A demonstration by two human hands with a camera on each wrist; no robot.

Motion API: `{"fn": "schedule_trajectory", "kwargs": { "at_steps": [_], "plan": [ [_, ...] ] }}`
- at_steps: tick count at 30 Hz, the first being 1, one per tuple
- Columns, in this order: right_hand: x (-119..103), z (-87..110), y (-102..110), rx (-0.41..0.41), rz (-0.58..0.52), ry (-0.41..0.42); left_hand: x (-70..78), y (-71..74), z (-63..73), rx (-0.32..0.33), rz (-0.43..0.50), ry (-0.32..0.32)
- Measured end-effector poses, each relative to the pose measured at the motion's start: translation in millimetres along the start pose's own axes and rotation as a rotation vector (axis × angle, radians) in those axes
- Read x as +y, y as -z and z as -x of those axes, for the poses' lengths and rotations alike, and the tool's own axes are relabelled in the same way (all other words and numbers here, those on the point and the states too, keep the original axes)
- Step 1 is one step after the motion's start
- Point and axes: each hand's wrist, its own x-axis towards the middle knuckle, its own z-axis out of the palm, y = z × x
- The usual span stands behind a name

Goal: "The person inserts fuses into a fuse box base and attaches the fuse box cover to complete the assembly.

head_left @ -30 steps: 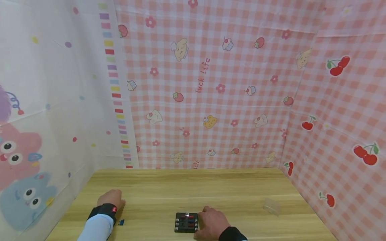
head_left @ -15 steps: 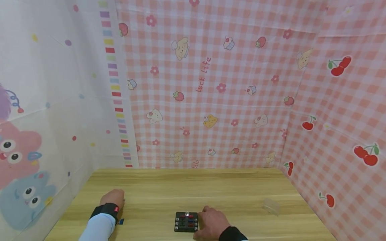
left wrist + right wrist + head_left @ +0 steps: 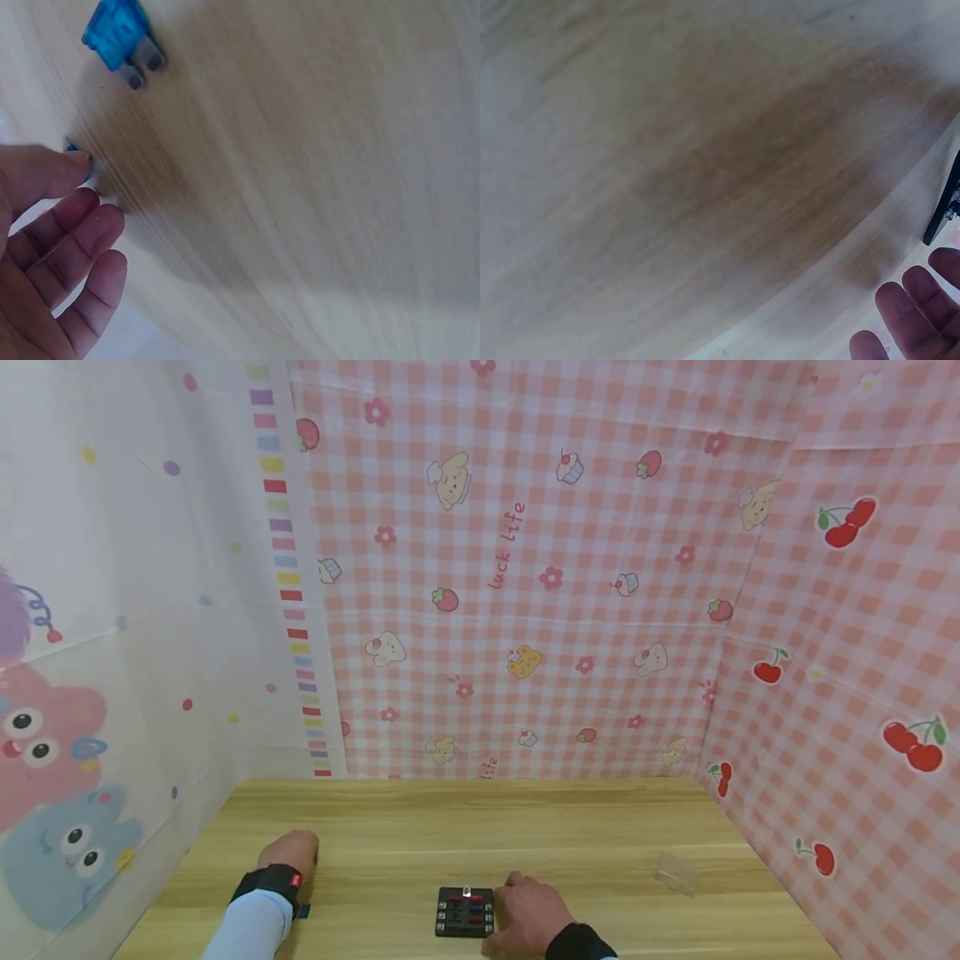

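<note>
My left hand (image 3: 291,852) is at the left of the table. In the left wrist view its thumb and forefinger pinch a small blue blade fuse (image 3: 91,174), mostly hidden behind the thumb. A second blue blade fuse (image 3: 118,34) with two metal prongs lies on the table, and in the head view it shows beside the wrist strap. Front and centre sits a black fuse block (image 3: 465,912) with red and blue fuses in it and metal screw terminals down both sides. My right hand (image 3: 528,914) rests at the block's right edge, fingers loosely extended, thumb near its lower corner.
A clear plastic cover (image 3: 676,873) lies on the wooden table (image 3: 480,827) to the right. Patterned cloth (image 3: 517,610) hangs behind the table and along both sides.
My left hand has shifted a little to the right, with the wrist now close beside the loose fuse. My right hand and the fuse block have stayed in place.
</note>
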Motion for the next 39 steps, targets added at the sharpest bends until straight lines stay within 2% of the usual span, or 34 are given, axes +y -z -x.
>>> {"fn": "schedule_trajectory", "kwargs": {
  "at_steps": [7,13,22,28,34,39],
  "plan": [
    [-0.1,-0.5,-0.3,0.009,0.007,0.009,2.8,6.6,1.1,-0.033,0.031,0.041],
    [1.0,-1.6,-1.2,-0.006,-0.018,-0.008,1.9,7.1,3.1,-0.030,0.009,0.015],
    [1.1,-1.8,-2.1,-0.008,-0.024,-0.017,6.1,3.0,2.4,0.032,0.013,-0.039],
    [1.5,-1.2,-3.3,-0.007,-0.028,-0.021,7.2,2.0,-0.4,-0.013,0.015,-0.006],
    [0.6,-0.7,-1.9,-0.007,-0.036,-0.022,7.6,3.1,0.3,-0.014,0.009,0.046],
    [0.8,-2.3,-1.7,0.001,-0.017,-0.012,6.2,2.4,0.2,0.006,-0.004,0.022]
  ]
}}
